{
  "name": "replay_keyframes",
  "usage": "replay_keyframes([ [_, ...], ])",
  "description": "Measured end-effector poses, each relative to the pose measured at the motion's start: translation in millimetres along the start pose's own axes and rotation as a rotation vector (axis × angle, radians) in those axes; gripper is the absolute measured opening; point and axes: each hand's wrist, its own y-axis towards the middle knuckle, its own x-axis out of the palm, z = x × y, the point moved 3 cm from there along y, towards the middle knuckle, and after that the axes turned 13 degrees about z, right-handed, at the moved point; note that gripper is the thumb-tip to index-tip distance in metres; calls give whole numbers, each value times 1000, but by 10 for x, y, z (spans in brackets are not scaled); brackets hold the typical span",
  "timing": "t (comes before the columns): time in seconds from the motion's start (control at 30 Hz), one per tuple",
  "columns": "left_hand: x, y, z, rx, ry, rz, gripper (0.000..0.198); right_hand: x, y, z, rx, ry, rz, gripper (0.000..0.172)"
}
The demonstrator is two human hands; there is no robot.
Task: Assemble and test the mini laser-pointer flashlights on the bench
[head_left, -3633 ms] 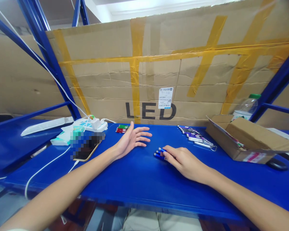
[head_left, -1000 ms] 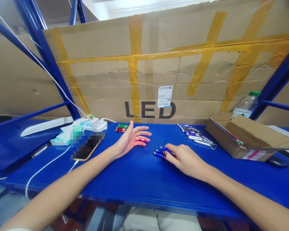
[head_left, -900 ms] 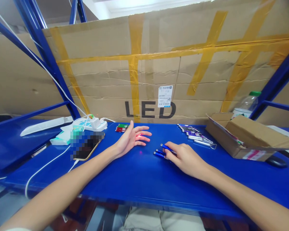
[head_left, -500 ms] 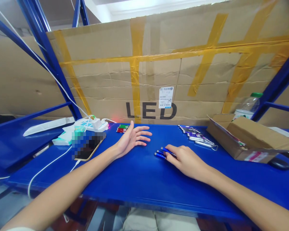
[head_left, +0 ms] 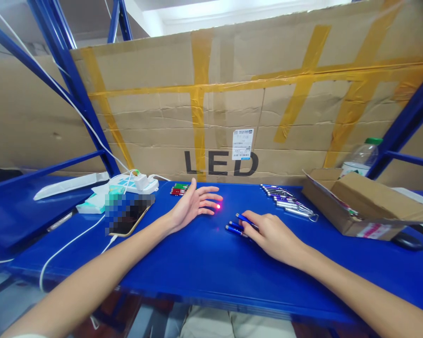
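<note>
My right hand grips a blue laser pointer between thumb and fingers, its tip aimed left. Other blue pens of the same kind lie under and beside it, partly hidden by the hand. A bright red dot shows on a fingertip of my left hand, which is held open, fingers spread and holding nothing. Behind that hand lie several green and red pens, partly covered by it. Farther right rests a row of silver, purple and dark pens, some with clips at their ends.
On the left of the blue table are a phone, a tissue pack and a white power strip with cables. An open cardboard box, a bottle and a black mouse stand right. A large taped carton forms the back.
The red dot has gone from the power strip and now glows on my left fingertip. Both hands stay almost in place.
</note>
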Motion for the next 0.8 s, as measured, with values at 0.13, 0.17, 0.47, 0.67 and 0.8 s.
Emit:
replay_keyframes([
  [0.13,5,-10,-4,-3,5,-11,84,-64,9,12,34,67,75,33],
  [0.17,6,-11,-3,-1,4,-14,84,-70,8,10,36,72,75,33],
  [0.47,-10,12,-17,-15,-1,-18,85,-55,-44,-152,-151,132,-116,30],
  [0.67,3,-14,-9,-8,16,-27,85,-91,-46,-158,-159,173,-80,30],
  [0.8,8,-13,-21,-18,3,-29,83,-83,-25,-67,-54,142,-2,33],
])
